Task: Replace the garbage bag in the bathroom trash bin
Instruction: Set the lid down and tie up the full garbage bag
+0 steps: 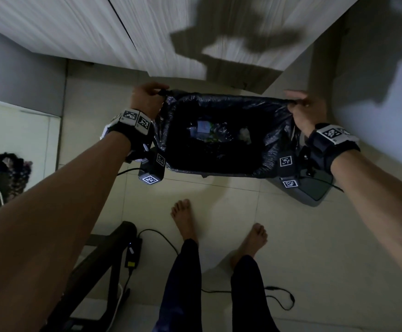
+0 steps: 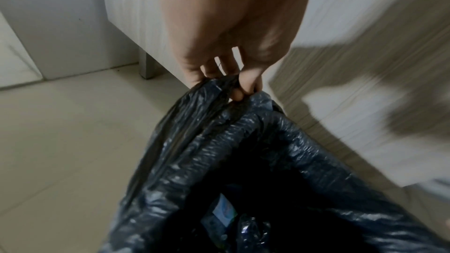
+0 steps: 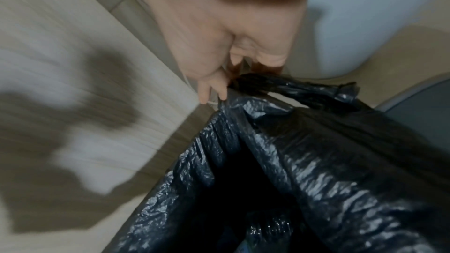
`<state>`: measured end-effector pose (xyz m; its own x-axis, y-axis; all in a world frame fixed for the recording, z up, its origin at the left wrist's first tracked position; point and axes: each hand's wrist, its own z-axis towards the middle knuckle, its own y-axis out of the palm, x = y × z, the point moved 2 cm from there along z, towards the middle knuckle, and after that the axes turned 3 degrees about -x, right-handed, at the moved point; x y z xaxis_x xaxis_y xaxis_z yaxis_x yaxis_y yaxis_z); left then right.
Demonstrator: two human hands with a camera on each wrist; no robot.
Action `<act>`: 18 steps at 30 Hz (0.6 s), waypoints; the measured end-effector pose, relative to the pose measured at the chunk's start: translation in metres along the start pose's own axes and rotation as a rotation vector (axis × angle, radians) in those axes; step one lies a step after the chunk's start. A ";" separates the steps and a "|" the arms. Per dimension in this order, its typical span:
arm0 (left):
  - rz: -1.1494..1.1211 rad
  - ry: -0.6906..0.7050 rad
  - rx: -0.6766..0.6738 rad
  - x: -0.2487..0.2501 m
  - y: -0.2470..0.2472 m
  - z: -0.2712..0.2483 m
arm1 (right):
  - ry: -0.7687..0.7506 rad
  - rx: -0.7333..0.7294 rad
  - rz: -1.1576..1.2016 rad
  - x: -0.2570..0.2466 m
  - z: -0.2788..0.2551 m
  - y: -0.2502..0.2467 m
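So the black garbage bag (image 1: 221, 130) sits in the bin on the floor tiles, strung between the two hands, mouth pulled wide open. The left hand (image 1: 146, 98) has a bunched corner of the rim pinched in curled fingers (image 2: 246, 84), and the right hand (image 1: 309, 111) does the same at the opposite corner, thumb and fingers closed on a twisted bit of plastic, other fingers loosely out. Both arms reach down and forward, palms turned downward, wrists above the bag's sides.

Handling-wise, this thing looks thin, crinkly and floppy, so zero stiffness, and probably a bit slick. The trash (image 1: 209, 133) down below the hands looks like wrappers and tissue, only a shallow layer, so I'd guess it's light. The gathered corners seem like the right place to hold; grabbing a single layer of film could stretch or tear it.

Just below the right wrist there's a grey lid (image 1: 315, 188) lying on the floor, and a wood-grain cabinet (image 1: 147, 32) stands right beyond the fingertips.
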<state>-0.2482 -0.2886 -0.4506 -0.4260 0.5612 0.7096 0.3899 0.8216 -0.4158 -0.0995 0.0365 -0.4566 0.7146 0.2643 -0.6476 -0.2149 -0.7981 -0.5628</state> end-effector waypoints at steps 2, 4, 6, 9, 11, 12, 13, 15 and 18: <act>-0.075 -0.006 -0.022 0.008 0.002 -0.004 | -0.016 -0.014 0.039 -0.001 -0.001 0.001; -0.116 -0.011 -0.036 0.015 0.003 -0.008 | -0.012 -0.024 0.078 -0.007 -0.002 0.001; -0.130 -0.011 -0.055 0.020 0.004 -0.014 | -0.014 -0.033 0.139 -0.016 -0.010 0.001; -0.108 -0.022 -0.050 0.021 0.002 -0.026 | -0.062 -0.076 0.093 -0.024 -0.027 0.000; -0.045 -0.056 -0.062 0.012 -0.001 -0.039 | -0.083 -0.132 -0.030 -0.016 -0.039 -0.001; 0.005 -0.063 -0.073 0.006 -0.002 -0.046 | -0.082 -0.151 -0.081 -0.008 -0.042 -0.002; 0.070 -0.063 -0.088 -0.001 -0.002 -0.053 | -0.069 -0.165 -0.110 0.000 -0.047 -0.004; 0.224 -0.052 -0.119 -0.014 -0.005 -0.064 | -0.039 -0.176 -0.144 0.014 -0.057 -0.007; 0.298 -0.084 -0.172 -0.032 -0.006 -0.078 | -0.042 -0.209 -0.176 0.029 -0.070 -0.009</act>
<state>-0.1737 -0.3195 -0.4263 -0.3357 0.7856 0.5197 0.6356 0.5961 -0.4906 -0.0306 0.0137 -0.4340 0.6997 0.4275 -0.5723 0.0556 -0.8313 -0.5530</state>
